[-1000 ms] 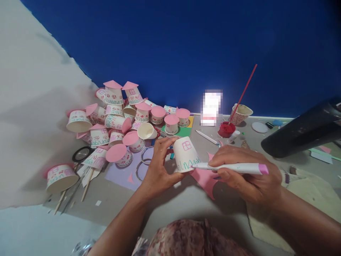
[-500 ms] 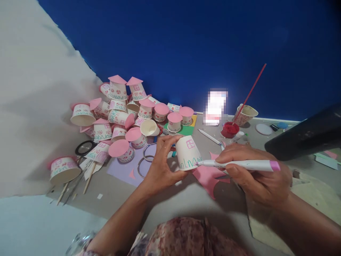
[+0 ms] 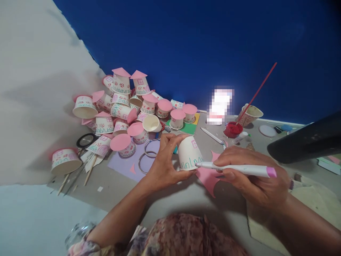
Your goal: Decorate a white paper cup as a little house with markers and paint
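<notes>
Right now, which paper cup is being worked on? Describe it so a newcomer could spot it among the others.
Under the blue wall, a pile of pink-roofed cups sits at left. Nearer the camera, the left hand holds one upside-down cup, with the white marker in the right hand touching its green scribble. Unlike the piled cups, it is hand-held and has no pink roof.

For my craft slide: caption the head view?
Left hand holds an upturned paper cup; marker in right hand touches its green zigzags.

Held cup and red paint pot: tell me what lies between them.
In the head view, a white pen lies flat between the cup and the paint pot.
</notes>
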{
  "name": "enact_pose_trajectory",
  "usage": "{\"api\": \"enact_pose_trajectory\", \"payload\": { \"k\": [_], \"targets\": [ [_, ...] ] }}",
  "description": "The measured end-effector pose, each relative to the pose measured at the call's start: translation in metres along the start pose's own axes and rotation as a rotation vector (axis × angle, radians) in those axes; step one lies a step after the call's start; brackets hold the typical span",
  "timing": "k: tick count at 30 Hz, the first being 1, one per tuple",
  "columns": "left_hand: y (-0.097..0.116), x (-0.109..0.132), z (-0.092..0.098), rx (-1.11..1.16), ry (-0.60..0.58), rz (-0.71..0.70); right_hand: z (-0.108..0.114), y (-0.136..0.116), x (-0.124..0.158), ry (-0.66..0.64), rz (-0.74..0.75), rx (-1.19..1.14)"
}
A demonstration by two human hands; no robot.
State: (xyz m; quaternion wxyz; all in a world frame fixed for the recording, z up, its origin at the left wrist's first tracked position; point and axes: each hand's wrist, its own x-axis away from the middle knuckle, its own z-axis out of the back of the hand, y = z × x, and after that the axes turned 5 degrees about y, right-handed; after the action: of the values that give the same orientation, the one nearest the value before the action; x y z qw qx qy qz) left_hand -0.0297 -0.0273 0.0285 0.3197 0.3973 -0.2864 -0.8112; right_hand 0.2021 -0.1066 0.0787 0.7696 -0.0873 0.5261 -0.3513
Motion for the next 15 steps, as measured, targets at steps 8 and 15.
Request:
{"api": "enact_pose_trajectory", "payload": {
  "k": [8,15],
  "targets": [
    [-0.0016,-0.0004,-0.0008,0.005,-0.019,0.007,-0.0006,0.0011,0.0029,-0.041,-0.025,0.004],
    [-0.0024,0.0,-0.0029,-0.008,0.01,-0.018,0.0051,0.0003,0.0021,0.006,-0.026,0.058]
  ]
}}
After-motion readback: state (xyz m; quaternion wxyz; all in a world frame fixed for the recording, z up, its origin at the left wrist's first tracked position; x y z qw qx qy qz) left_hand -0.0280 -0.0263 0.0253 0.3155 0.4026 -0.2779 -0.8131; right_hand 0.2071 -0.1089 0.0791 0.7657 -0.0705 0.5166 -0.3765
